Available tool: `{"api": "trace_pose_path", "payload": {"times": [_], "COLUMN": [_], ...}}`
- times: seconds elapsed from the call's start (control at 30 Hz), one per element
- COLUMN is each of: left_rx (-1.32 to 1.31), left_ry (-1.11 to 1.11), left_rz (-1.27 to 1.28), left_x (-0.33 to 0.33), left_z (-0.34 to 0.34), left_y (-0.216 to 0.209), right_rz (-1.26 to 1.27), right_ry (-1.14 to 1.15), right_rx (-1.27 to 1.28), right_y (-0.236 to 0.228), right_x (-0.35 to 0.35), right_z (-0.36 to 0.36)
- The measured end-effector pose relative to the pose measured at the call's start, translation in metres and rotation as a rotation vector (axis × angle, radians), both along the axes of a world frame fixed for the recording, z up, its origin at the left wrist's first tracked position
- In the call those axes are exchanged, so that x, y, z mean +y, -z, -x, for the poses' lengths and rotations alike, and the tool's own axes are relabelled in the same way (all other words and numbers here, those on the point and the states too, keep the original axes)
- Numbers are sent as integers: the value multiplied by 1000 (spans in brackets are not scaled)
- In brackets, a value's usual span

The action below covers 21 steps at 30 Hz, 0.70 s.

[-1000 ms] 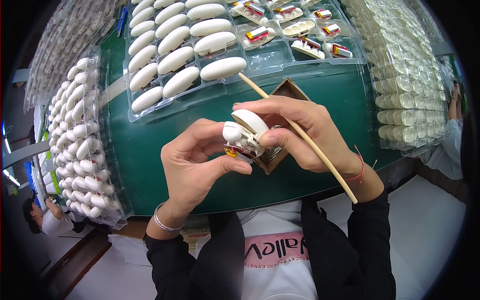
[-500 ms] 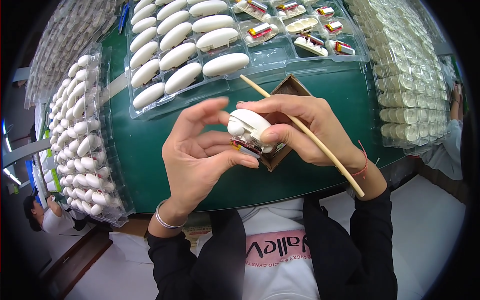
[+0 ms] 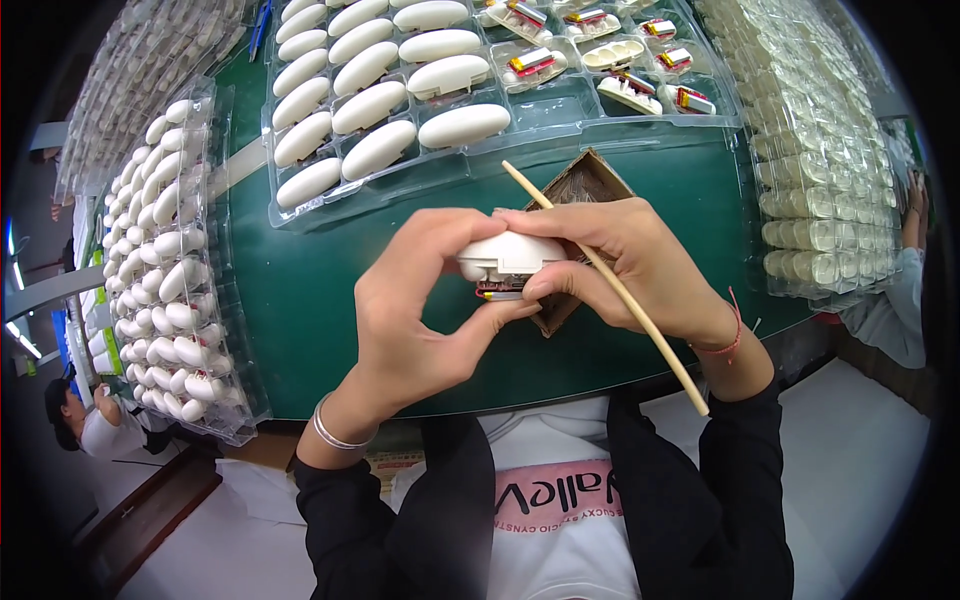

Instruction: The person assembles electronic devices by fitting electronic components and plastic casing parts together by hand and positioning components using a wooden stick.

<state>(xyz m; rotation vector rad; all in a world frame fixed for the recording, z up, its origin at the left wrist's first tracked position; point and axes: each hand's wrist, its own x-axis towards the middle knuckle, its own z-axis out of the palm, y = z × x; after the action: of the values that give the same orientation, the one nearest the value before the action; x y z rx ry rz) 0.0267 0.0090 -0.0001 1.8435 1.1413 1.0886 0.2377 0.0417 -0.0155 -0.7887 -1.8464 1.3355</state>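
Observation:
Between both hands is a white rounded plastic housing (image 3: pixel 508 250), its smooth shell on top and a small battery pack with red and yellow parts showing underneath. My left hand (image 3: pixel 420 300) grips it from the left, index finger over the top and thumb below near the battery. My right hand (image 3: pixel 630 255) pinches its right end. A thin pale wooden stick (image 3: pixel 635 310) is tucked in the right hand too, slanting across it. Behind the hands lies a small open brown cardboard box (image 3: pixel 590 180), partly covered by the right hand.
A clear plastic tray (image 3: pixel 440 155) ahead holds several white housings and, at its right, open halves with batteries. Tall stacks of clear trays stand at left (image 3: pixel 165 280) and right (image 3: pixel 825 200). Another person (image 3: pixel 100 420) sits at far left. The table (image 3: pixel 300 370) is green.
The housing has turned from tilted to nearly level. My left index finger has come down onto its top and the left thumb now sits beneath it. The stick has shifted slightly with the right hand.

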Motion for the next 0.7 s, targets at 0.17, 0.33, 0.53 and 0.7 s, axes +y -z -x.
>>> {"api": "trace_pose_path", "payload": {"times": [0.17,0.33,0.53,0.7], "left_rx": [216,65,-233,-188], "left_ry": [18,-203,-219,-183], "left_rz": [-203,-97,101,46], "left_x": [-2,2,6,6], "left_z": [1,18,22,19], "left_y": [-2,-4,-1,1], "right_rz": [27,-310,-466,-471], "right_ry": [17,96,50,68], "right_rx": [-29,-223,-656,-672], "right_y": [-4,-10,-8,2], "right_x": [-3,10,-9,-8], "right_z": [0,-7,7,11]}}
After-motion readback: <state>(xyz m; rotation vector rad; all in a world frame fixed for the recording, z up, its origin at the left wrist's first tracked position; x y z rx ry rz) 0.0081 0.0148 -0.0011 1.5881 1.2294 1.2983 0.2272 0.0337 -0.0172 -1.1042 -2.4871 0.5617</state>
